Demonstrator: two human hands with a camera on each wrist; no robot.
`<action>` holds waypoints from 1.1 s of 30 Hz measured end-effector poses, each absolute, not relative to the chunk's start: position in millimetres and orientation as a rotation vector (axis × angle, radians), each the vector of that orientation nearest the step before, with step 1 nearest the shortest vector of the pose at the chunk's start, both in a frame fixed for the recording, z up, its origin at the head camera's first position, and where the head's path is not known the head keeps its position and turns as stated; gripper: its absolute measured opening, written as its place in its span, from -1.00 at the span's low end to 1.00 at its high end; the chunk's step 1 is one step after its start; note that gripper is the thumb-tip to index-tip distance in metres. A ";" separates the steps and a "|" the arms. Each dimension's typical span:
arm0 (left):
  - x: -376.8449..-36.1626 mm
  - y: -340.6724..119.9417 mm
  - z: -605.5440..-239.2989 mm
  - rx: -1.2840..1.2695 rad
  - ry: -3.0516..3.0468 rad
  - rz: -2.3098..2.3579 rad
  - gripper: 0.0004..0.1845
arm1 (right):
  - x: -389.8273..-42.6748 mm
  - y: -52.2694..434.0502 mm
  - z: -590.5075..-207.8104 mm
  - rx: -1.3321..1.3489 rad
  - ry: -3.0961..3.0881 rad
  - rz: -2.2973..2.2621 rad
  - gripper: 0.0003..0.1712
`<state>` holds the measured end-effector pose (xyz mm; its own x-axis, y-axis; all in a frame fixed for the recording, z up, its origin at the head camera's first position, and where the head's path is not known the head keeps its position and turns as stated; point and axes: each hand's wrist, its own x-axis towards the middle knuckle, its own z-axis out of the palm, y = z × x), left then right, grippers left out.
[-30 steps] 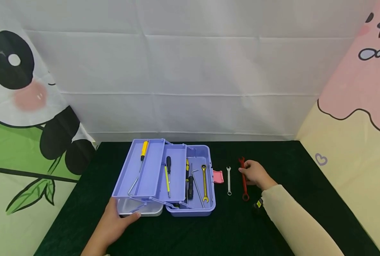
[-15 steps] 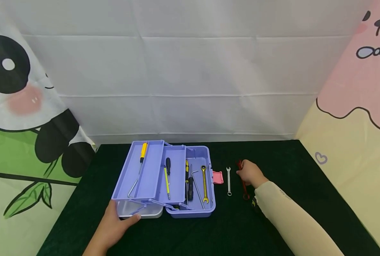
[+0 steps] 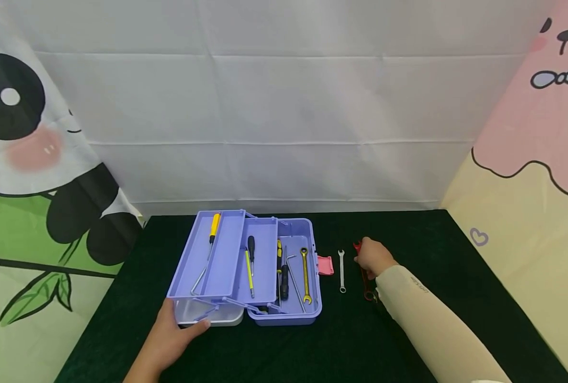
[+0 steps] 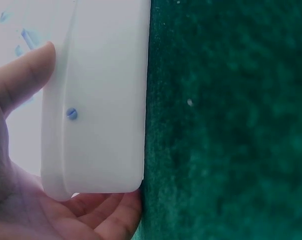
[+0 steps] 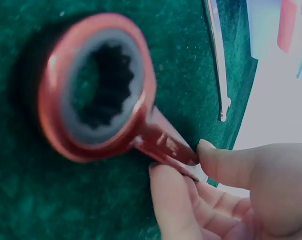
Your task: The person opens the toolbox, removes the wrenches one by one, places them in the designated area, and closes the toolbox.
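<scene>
Head: forward-down over table. Left wrist: tight on white lid; right: red wrench. Head sees both.

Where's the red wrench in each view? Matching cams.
Head: red wrench right of centre, partly hidden by the right hand.
Left wrist: not in it.
Right wrist: its ring end large at upper left, the hand lower right.
Shared landmark: green cloth, visible in all three.
</scene>
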<state>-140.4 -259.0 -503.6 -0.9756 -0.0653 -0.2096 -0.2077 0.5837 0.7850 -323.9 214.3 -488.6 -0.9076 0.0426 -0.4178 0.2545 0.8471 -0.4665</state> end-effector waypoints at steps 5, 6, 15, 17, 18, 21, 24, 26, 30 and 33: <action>-139.0 -259.0 -502.0 -0.229 2.653 1.352 0.31 | -324.1 212.8 -487.6 0.232 2.625 -0.747 -0.32; -138.7 -259.1 -501.7 -0.230 2.653 1.353 0.31 | -324.2 212.5 -487.5 0.232 2.625 -0.748 -0.32; -139.4 -259.7 -502.2 -0.274 2.638 1.342 0.33 | -322.9 212.4 -480.3 0.096 2.735 -0.653 -0.64; -139.4 -259.5 -502.1 -0.272 2.636 1.345 0.32 | -322.9 210.8 -474.8 0.044 2.775 -0.594 -0.67; -139.1 -259.5 -501.9 -0.271 2.636 1.347 0.32 | -323.0 209.3 -471.1 0.021 2.792 -0.569 -0.67; -138.3 -259.6 -501.1 -0.260 2.640 1.345 0.31 | -324.0 200.8 -457.7 -0.049 2.831 -0.511 -0.68; -138.2 -260.0 -500.2 -0.252 2.645 1.340 0.32 | -323.4 188.2 -441.7 -0.138 2.884 -0.495 -0.66; -138.8 -260.0 -499.8 -0.247 2.649 1.334 0.33 | -322.7 177.7 -431.2 -0.206 2.928 -0.481 -0.65; -139.0 -258.9 -498.9 -0.252 2.646 1.328 0.35 | -321.9 153.1 -416.6 -0.382 3.019 -0.433 -0.67; -138.2 -258.2 -497.9 -0.263 2.638 1.328 0.35 | -321.0 133.7 -411.7 -0.598 3.044 -0.368 -0.72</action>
<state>-138.2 -258.2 -497.9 -0.9688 -0.0777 -0.2355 -0.2355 0.5864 0.7751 -321.0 133.7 -411.7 -0.9266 -0.3750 0.0273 -0.3707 0.8991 -0.2328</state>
